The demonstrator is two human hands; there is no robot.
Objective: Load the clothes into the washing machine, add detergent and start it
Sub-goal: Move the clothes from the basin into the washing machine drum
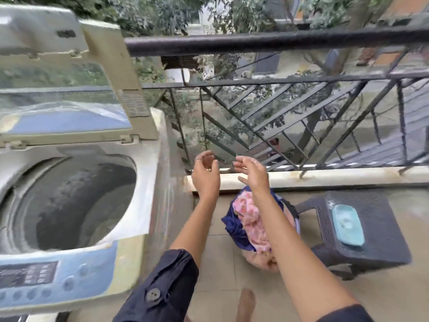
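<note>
A top-loading washing machine (144, 182) fills the left side, its lid (111, 66) raised upright and its drum (76, 205) showing no clothes. On the floor to its right lies a pile of clothes (248, 219), pink floral and dark blue, in a basket mostly hidden under them. My left hand (205, 174) and my right hand (251, 170) hover side by side above the pile, fingers loosely curled, holding nothing. A light blue detergent container (348, 225) lies on a dark wicker stool (376, 249) at the right.
A black metal balcony railing (278, 43) runs across the back, with a low white ledge (325, 176) under it. The machine's control panel (34, 275) faces me at lower left. My bare foot (246, 303) stands on the tiled floor.
</note>
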